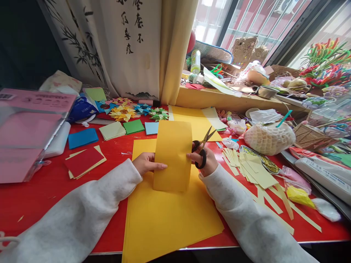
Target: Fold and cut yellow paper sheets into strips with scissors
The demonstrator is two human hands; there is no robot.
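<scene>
A folded strip of yellow-orange paper point(172, 155) stands upright over a stack of yellow-orange sheets point(167, 215) on the red table point(41, 197). My left hand point(146, 163) pinches the strip's left edge. My right hand point(204, 160) touches its right edge with the fingertips while holding black-handled scissors point(202, 146), blades slightly parted and pointing up to the right, away from the paper. Both arms wear pale grey sleeves.
Pale yellow cut strips and squares point(255, 173) lie to the right. Coloured paper squares point(82, 138), a red sheet point(83, 162) and folded paper stars point(123, 113) sit at the left and back. A pink box point(27, 135) stands far left. A netted bundle point(267, 138) and clutter fill the right side.
</scene>
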